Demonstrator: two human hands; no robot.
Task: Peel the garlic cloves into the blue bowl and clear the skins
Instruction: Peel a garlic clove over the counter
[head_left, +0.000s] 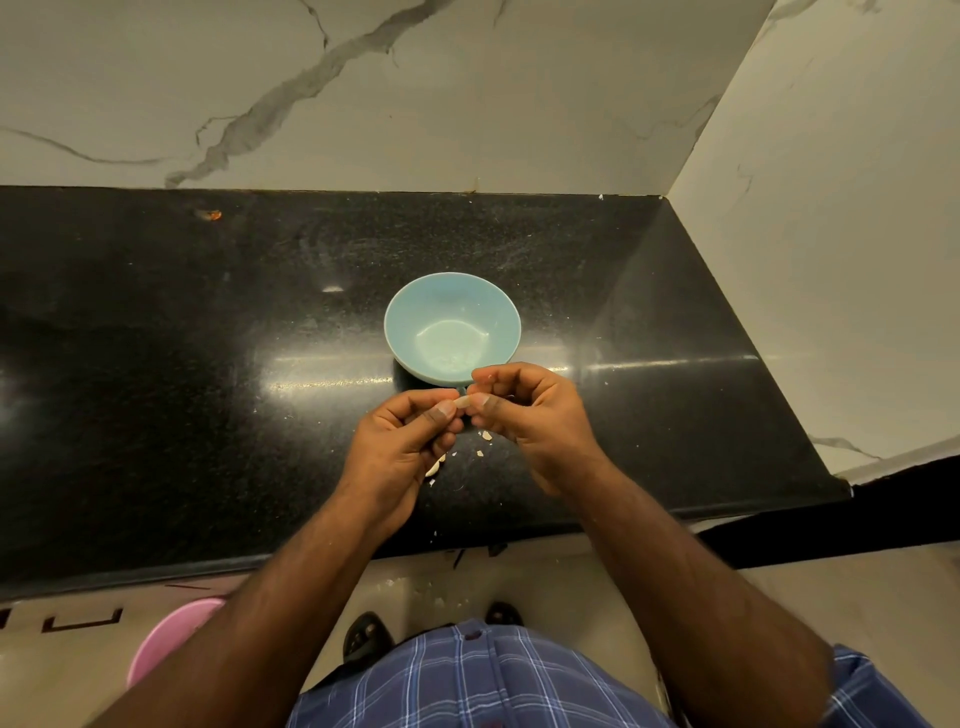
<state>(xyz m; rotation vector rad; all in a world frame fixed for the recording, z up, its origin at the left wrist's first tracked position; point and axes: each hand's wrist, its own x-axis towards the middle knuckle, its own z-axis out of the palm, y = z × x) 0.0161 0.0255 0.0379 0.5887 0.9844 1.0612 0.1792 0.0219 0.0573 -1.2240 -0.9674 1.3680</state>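
A pale garlic clove (462, 401) is pinched between the fingertips of my left hand (410, 441) and my right hand (524, 405), just in front of the blue bowl (410, 317) on the black counter. Both thumbs press on the clove's ends. The bowl stands upright, with only small flecks on its bottom. Bits of garlic skin (485, 435) lie on the counter under my hands. More pale garlic (434, 466) shows beneath my left palm, mostly hidden.
The black stone counter (208, 364) meets a marble wall at the back and right. Its front edge runs just below my wrists. A pink tub (166, 639) stands on the floor at the lower left. Skin scraps (415, 587) lie on the floor near my feet.
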